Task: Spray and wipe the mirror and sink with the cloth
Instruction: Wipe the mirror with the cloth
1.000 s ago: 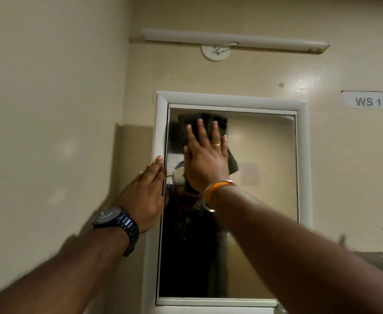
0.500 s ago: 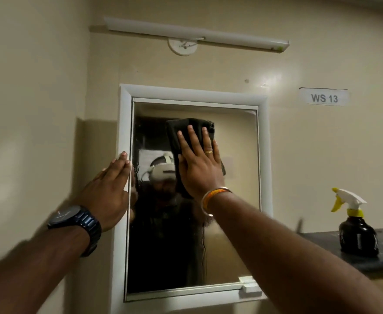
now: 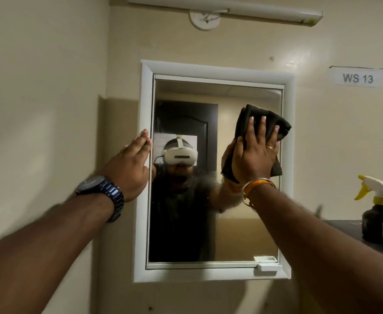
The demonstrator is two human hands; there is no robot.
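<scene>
I count one mirror in one white frame, and one dark cloth. I see two hands of mine, my left hand and my right hand. I wear one watch, one ring and one orange bangle. There is one spray bottle, one shelf, one tube light and one label.

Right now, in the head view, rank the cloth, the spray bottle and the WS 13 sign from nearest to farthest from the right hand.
1. Dark cloth: pressed under the right hand against the mirror's right side.
2. WS 13 sign: on the wall, up and right of the hand.
3. Spray bottle: on the dark ledge at far right, lower down. It looks slightly farther than the sign.
</scene>
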